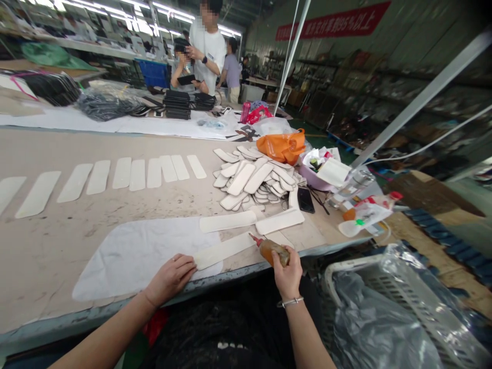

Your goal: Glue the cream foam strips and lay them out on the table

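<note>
My right hand [287, 271] is wrapped round a squeeze bottle [268, 250] of amber liquid, probably glue, tilted with its red nozzle pointing left. The nozzle tip is at the right end of a long cream strip [225, 252] with rounded corners. On that strip's left end, the fingers of my left hand [171, 278] are closed together, holding it at the table's front edge. Beneath the strip lies a white sheet [142, 247]. Two similar pieces, a left strip [227, 221] and a right strip [280, 221], lie just beyond.
A heap of cream pieces [249, 177] rises behind, with a row of flat panels [99, 177] to its left. An orange bag [281, 147], a phone [306, 200] and a lilac basin [317, 177] stand right. A plastic crate [357, 264] is beside me. People work across the table.
</note>
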Action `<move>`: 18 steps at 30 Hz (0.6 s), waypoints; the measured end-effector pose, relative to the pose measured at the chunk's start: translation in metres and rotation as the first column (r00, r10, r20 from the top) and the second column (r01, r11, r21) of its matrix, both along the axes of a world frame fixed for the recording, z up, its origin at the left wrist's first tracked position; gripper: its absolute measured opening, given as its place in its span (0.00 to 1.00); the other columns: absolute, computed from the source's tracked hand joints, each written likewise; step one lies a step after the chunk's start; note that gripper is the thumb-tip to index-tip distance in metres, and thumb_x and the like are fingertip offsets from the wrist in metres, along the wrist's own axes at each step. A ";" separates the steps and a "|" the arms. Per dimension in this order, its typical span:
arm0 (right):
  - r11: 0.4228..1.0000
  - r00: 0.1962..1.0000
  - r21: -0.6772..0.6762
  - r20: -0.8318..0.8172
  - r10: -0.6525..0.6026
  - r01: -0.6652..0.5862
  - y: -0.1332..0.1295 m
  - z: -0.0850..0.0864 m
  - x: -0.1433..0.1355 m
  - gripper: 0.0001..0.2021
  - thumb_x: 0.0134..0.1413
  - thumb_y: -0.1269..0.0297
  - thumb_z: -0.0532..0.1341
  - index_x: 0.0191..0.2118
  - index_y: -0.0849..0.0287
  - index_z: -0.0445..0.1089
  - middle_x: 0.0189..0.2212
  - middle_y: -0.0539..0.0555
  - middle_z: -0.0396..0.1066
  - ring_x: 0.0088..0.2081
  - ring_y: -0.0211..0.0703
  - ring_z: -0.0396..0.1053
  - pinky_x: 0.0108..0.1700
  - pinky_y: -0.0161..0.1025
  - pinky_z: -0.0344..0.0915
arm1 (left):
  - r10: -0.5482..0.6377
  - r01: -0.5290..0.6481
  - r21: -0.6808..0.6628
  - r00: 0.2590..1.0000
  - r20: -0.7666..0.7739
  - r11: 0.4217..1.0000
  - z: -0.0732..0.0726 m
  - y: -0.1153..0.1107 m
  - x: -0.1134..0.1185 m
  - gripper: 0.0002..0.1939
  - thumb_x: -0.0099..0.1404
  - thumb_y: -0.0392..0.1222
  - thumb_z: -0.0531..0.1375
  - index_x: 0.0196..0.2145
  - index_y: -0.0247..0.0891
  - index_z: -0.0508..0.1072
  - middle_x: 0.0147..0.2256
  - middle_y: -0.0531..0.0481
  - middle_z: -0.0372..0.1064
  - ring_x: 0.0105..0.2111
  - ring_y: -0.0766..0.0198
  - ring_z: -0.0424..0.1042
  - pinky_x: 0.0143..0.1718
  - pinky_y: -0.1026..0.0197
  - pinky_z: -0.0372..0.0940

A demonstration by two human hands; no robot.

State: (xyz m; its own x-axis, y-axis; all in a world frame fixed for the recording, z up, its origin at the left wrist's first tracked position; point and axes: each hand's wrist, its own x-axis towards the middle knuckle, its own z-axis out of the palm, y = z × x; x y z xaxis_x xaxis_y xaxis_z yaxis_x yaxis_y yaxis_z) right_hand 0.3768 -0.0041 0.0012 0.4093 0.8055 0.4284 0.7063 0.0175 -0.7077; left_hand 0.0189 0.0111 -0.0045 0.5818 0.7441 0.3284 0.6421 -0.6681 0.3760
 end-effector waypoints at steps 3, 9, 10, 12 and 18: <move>1.000 1.000 -0.013 -0.001 -0.005 0.005 0.000 -0.004 0.003 0.16 0.52 0.55 0.60 0.43 0.61 0.64 0.38 0.58 0.68 0.39 0.48 0.67 0.43 0.47 0.65 | 0.006 -0.006 -0.004 1.000 -0.010 1.000 0.001 0.000 0.000 0.09 0.64 0.35 0.54 0.40 0.36 0.71 0.38 0.45 0.68 0.38 0.63 0.67 0.42 0.59 0.66; 0.999 0.999 -0.020 -0.024 -0.034 0.034 -0.021 -0.005 0.006 0.16 0.52 0.54 0.60 0.42 0.61 0.65 0.37 0.58 0.69 0.39 0.49 0.67 0.44 0.47 0.65 | 0.002 -0.002 -0.005 1.000 -0.012 1.000 0.003 -0.001 0.002 0.08 0.64 0.35 0.53 0.39 0.35 0.71 0.38 0.44 0.68 0.38 0.62 0.67 0.42 0.58 0.66; 0.999 0.999 -0.026 -0.030 -0.040 0.039 -0.024 -0.005 0.005 0.17 0.52 0.54 0.60 0.42 0.61 0.65 0.37 0.59 0.69 0.39 0.49 0.67 0.44 0.47 0.65 | -0.003 0.002 -0.008 1.000 -0.011 1.000 0.003 0.000 0.002 0.08 0.64 0.35 0.53 0.39 0.35 0.71 0.38 0.44 0.68 0.38 0.62 0.67 0.42 0.58 0.66; 0.999 0.998 -0.045 -0.062 -0.033 0.030 -0.029 -0.006 0.004 0.18 0.51 0.53 0.61 0.42 0.61 0.65 0.38 0.59 0.69 0.39 0.49 0.68 0.44 0.47 0.66 | -0.002 0.002 -0.013 1.000 -0.016 1.000 0.004 0.002 0.002 0.08 0.64 0.35 0.53 0.39 0.35 0.71 0.38 0.44 0.68 0.39 0.62 0.66 0.42 0.58 0.65; 0.992 0.956 -0.129 -0.291 -0.033 -0.005 -0.042 0.001 -0.009 0.23 0.42 0.43 0.62 0.38 0.56 0.68 0.33 0.59 0.71 0.35 0.54 0.70 0.36 0.51 0.69 | -0.012 0.011 -0.013 0.999 -0.052 1.000 0.015 -0.008 0.004 0.09 0.64 0.34 0.51 0.35 0.36 0.71 0.32 0.43 0.69 0.35 0.60 0.67 0.38 0.55 0.67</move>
State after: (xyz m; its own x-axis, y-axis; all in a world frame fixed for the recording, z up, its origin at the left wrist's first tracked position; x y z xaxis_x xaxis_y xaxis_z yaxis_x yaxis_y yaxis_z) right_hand 0.3680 -0.0462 0.0020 0.5126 0.8388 0.1835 0.4683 -0.0939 -0.8786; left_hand 0.0231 0.0033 0.0100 0.6063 0.7411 0.2882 0.6536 -0.6709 0.3503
